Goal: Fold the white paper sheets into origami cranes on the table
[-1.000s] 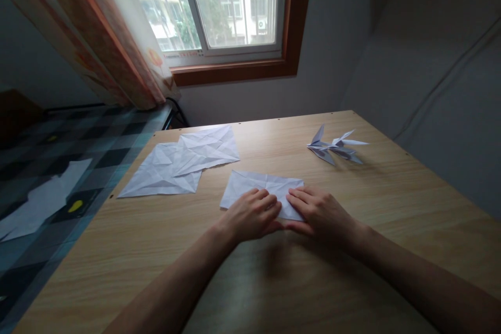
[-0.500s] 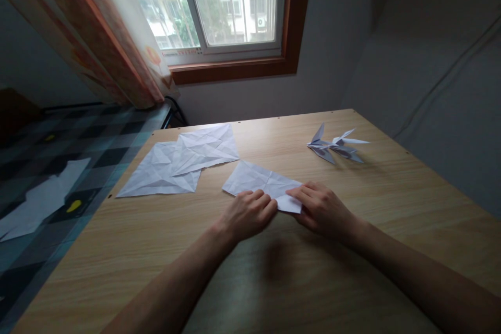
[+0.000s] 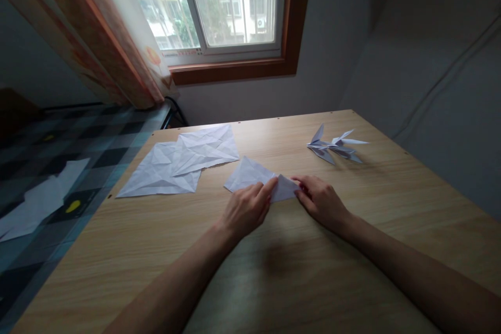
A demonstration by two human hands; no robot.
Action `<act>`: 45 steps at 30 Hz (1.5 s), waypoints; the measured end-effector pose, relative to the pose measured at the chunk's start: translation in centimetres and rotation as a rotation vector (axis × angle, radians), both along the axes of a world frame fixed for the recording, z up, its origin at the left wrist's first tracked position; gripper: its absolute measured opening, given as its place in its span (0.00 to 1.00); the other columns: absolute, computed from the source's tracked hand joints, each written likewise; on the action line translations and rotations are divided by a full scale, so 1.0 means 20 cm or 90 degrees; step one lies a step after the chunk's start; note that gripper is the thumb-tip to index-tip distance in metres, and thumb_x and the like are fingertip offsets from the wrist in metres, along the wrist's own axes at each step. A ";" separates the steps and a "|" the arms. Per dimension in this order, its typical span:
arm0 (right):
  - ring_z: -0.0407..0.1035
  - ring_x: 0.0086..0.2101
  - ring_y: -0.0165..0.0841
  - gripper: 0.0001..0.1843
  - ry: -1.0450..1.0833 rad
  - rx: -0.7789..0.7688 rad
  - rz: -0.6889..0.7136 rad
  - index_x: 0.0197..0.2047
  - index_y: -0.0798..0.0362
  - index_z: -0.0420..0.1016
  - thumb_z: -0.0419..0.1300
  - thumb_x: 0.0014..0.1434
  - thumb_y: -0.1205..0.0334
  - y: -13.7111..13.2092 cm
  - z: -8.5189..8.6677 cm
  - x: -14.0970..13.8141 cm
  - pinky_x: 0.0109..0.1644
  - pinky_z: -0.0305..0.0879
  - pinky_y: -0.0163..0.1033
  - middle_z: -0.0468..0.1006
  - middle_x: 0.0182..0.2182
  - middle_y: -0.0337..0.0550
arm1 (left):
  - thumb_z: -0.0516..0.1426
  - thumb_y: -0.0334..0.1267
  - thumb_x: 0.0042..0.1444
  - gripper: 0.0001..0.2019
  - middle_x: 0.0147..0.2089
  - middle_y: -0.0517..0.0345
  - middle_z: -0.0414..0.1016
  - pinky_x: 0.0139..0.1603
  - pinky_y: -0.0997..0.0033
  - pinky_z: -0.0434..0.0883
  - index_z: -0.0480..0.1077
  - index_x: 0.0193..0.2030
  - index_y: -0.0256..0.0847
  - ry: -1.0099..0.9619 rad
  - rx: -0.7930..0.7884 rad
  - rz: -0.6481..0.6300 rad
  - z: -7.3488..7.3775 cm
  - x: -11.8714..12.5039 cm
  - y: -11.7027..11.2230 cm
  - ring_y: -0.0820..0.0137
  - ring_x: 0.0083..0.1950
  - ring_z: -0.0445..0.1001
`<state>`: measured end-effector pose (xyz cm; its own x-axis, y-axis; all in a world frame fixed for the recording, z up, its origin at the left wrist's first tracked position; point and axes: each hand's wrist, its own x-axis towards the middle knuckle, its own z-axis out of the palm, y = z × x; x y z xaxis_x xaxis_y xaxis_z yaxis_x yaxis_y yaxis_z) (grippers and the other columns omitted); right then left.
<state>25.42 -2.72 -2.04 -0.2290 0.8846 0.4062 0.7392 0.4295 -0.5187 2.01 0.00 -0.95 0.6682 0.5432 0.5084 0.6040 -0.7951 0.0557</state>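
A sheet of white paper (image 3: pixel 250 171), creased and partly folded, lies near the middle of the wooden table. My left hand (image 3: pixel 247 206) grips its near side, the index finger pressed along a fold at the centre. A corner flap stands turned over to the right of that finger. My right hand (image 3: pixel 321 201) pinches the paper's right corner between thumb and fingers. The palm sides of both hands are hidden, and part of the paper's near edge is behind the left hand.
Two creased white sheets (image 3: pixel 207 148) overlap at the table's back left. Folded paper cranes (image 3: pixel 332 146) sit at the back right. Left of the table (image 3: pixel 195 282), cut paper pieces (image 3: pixel 47 198) lie on a checked cloth (image 3: pixel 27 130). A window and wall stand behind.
The paper's right corner has been folded over, away from me, making a pointed flap. My left index finger has moved up onto the fold, and my right hand has shifted slightly upward.
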 end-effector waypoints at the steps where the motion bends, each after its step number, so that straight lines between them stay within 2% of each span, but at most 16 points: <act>1: 0.72 0.43 0.41 0.17 -0.006 0.005 0.001 0.54 0.53 0.70 0.56 0.62 0.69 0.01 -0.01 0.00 0.47 0.68 0.45 0.78 0.44 0.48 | 0.49 0.34 0.65 0.20 0.43 0.49 0.76 0.37 0.66 0.71 0.60 0.63 0.39 0.013 0.009 0.012 0.01 0.00 0.00 0.65 0.37 0.74; 3: 0.70 0.45 0.41 0.15 -0.027 0.011 0.009 0.51 0.52 0.71 0.56 0.61 0.68 0.02 -0.01 -0.01 0.49 0.68 0.46 0.77 0.46 0.49 | 0.51 0.34 0.63 0.17 0.55 0.44 0.72 0.45 0.59 0.72 0.65 0.59 0.41 0.043 0.019 0.014 0.02 0.01 0.01 0.59 0.49 0.73; 5: 0.69 0.45 0.42 0.08 -0.050 0.004 0.014 0.43 0.52 0.74 0.56 0.62 0.67 0.03 -0.01 0.00 0.50 0.67 0.47 0.77 0.44 0.49 | 0.52 0.32 0.62 0.16 0.65 0.42 0.64 0.54 0.53 0.69 0.68 0.56 0.39 0.063 0.002 -0.012 0.03 0.01 0.01 0.54 0.59 0.68; 7: 0.69 0.44 0.42 0.07 -0.047 -0.013 0.011 0.39 0.52 0.75 0.55 0.63 0.66 0.03 0.00 0.00 0.50 0.67 0.48 0.77 0.42 0.49 | 0.52 0.32 0.62 0.17 0.67 0.41 0.61 0.57 0.53 0.68 0.67 0.57 0.37 0.069 -0.038 -0.042 0.04 0.01 0.02 0.54 0.61 0.66; 9: 0.71 0.42 0.41 0.08 -0.003 -0.038 -0.002 0.42 0.53 0.75 0.54 0.64 0.65 0.03 0.02 0.00 0.48 0.67 0.46 0.78 0.40 0.48 | 0.51 0.33 0.62 0.19 0.65 0.40 0.64 0.56 0.55 0.70 0.64 0.60 0.36 0.040 -0.077 -0.057 0.03 0.01 0.02 0.57 0.58 0.69; 13: 0.73 0.32 0.36 0.15 0.081 -0.107 -0.041 0.53 0.53 0.71 0.54 0.64 0.65 0.02 0.03 0.00 0.39 0.68 0.41 0.78 0.31 0.41 | 0.50 0.32 0.63 0.21 0.56 0.43 0.71 0.54 0.62 0.72 0.62 0.62 0.36 -0.054 -0.136 -0.084 0.01 0.00 0.03 0.63 0.53 0.73; 16: 0.73 0.36 0.37 0.19 0.044 -0.076 -0.027 0.57 0.54 0.68 0.56 0.62 0.66 0.02 0.01 -0.01 0.41 0.69 0.41 0.78 0.38 0.45 | 0.49 0.31 0.63 0.17 0.55 0.44 0.71 0.50 0.64 0.73 0.67 0.57 0.37 -0.048 -0.142 -0.063 0.01 0.00 0.03 0.65 0.49 0.74; 18: 0.72 0.43 0.39 0.16 -0.013 -0.021 -0.001 0.54 0.53 0.71 0.55 0.63 0.67 0.01 0.00 -0.01 0.47 0.69 0.43 0.76 0.45 0.49 | 0.50 0.33 0.63 0.14 0.58 0.44 0.70 0.49 0.61 0.73 0.71 0.52 0.38 -0.004 -0.119 -0.028 0.01 0.01 0.03 0.64 0.49 0.74; 20: 0.69 0.46 0.41 0.11 -0.088 0.029 0.029 0.48 0.53 0.75 0.54 0.65 0.66 0.01 0.00 0.00 0.50 0.67 0.45 0.76 0.46 0.50 | 0.52 0.36 0.63 0.11 0.59 0.46 0.70 0.50 0.56 0.71 0.73 0.48 0.39 0.055 -0.088 -0.002 0.02 0.01 0.02 0.60 0.50 0.72; 22: 0.69 0.45 0.42 0.09 -0.175 0.070 0.071 0.44 0.53 0.76 0.55 0.65 0.64 0.01 0.02 0.00 0.50 0.66 0.47 0.77 0.44 0.50 | 0.53 0.40 0.64 0.11 0.57 0.47 0.72 0.50 0.54 0.69 0.73 0.46 0.39 0.108 -0.062 -0.001 0.04 0.02 0.02 0.58 0.51 0.71; 25: 0.70 0.40 0.40 0.08 -0.293 0.124 0.139 0.42 0.55 0.77 0.56 0.65 0.64 0.00 0.07 0.01 0.47 0.66 0.45 0.79 0.40 0.50 | 0.53 0.42 0.65 0.12 0.49 0.49 0.77 0.46 0.58 0.67 0.73 0.44 0.37 0.168 -0.036 -0.021 0.06 0.02 0.02 0.61 0.47 0.71; 31: 0.70 0.33 0.37 0.11 -0.416 0.148 0.200 0.35 0.57 0.76 0.53 0.64 0.74 -0.04 0.12 0.01 0.39 0.64 0.40 0.78 0.32 0.50 | 0.49 0.33 0.67 0.10 0.38 0.52 0.75 0.38 0.62 0.64 0.71 0.40 0.36 0.228 0.077 -0.073 0.06 0.02 0.01 0.65 0.38 0.70; 34: 0.70 0.31 0.37 0.12 -0.414 0.153 0.200 0.34 0.57 0.76 0.52 0.64 0.75 -0.05 0.12 0.00 0.36 0.63 0.40 0.78 0.31 0.50 | 0.48 0.31 0.66 0.11 0.34 0.52 0.74 0.35 0.63 0.63 0.70 0.36 0.36 0.243 0.117 -0.082 0.06 0.01 0.00 0.65 0.33 0.69; 40: 0.69 0.32 0.38 0.14 -0.344 0.128 0.149 0.34 0.54 0.77 0.51 0.64 0.73 -0.03 0.10 0.02 0.37 0.64 0.42 0.78 0.31 0.49 | 0.49 0.35 0.67 0.14 0.28 0.52 0.72 0.33 0.63 0.62 0.70 0.31 0.36 0.193 0.135 -0.062 0.07 -0.01 0.01 0.65 0.32 0.69; 42: 0.69 0.34 0.38 0.13 -0.277 0.148 0.128 0.38 0.52 0.77 0.51 0.65 0.71 -0.04 0.09 0.03 0.40 0.65 0.44 0.79 0.32 0.49 | 0.50 0.32 0.66 0.13 0.28 0.52 0.72 0.33 0.64 0.63 0.70 0.31 0.36 0.193 0.140 -0.045 0.07 -0.01 0.01 0.65 0.32 0.68; 45: 0.71 0.38 0.40 0.13 -0.139 0.241 0.080 0.50 0.50 0.74 0.54 0.64 0.69 -0.05 0.07 0.04 0.45 0.68 0.47 0.78 0.38 0.48 | 0.51 0.29 0.63 0.11 0.29 0.53 0.72 0.33 0.66 0.64 0.70 0.31 0.37 0.159 0.108 -0.012 0.05 -0.02 0.02 0.66 0.32 0.68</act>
<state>26.25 -3.63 -0.65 -0.4414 0.6432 0.6257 0.7442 0.6519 -0.1452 1.56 0.42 0.13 0.7931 0.4510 0.4095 0.5674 -0.7915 -0.2272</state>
